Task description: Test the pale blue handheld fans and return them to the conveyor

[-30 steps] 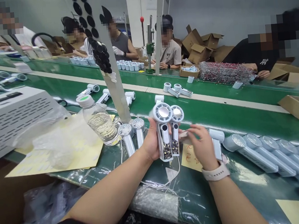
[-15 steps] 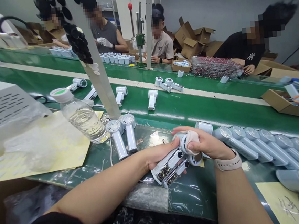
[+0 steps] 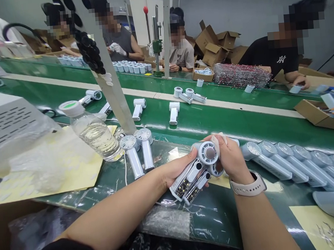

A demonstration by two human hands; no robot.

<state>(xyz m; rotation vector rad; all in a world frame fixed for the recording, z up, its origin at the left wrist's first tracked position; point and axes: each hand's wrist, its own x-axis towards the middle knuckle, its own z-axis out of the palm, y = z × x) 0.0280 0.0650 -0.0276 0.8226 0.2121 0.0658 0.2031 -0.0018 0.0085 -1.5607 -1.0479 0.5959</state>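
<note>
My left hand [image 3: 179,169] is wrapped round the handles of two pale blue handheld fans. The upper fan [image 3: 208,153] faces me with its round grille, and its handle is open, showing a circuit board. Beneath it lies the second fan [image 3: 197,190], also with an exposed board; its head is partly covered. My right hand [image 3: 233,159] pinches a white cloth [image 3: 216,140] at the far right rim of the upper fan's head. Left of my hands, two more fans [image 3: 134,161] lie face up beside a clear bottle [image 3: 96,137].
A row of fans [image 3: 274,166] lines the right side, above a yellow sheet with handwriting [image 3: 313,225]. A metal post [image 3: 115,90] rises at left. More fans lie on the green conveyor [image 3: 227,118]. Several co-workers sit across it; a cardboard box [image 3: 318,115] stands at right.
My right hand has shifted the cloth from the front of the upper fan's head to its far edge, uncovering the grille. At far right, a co-worker's hand now holds a pale blue part.
</note>
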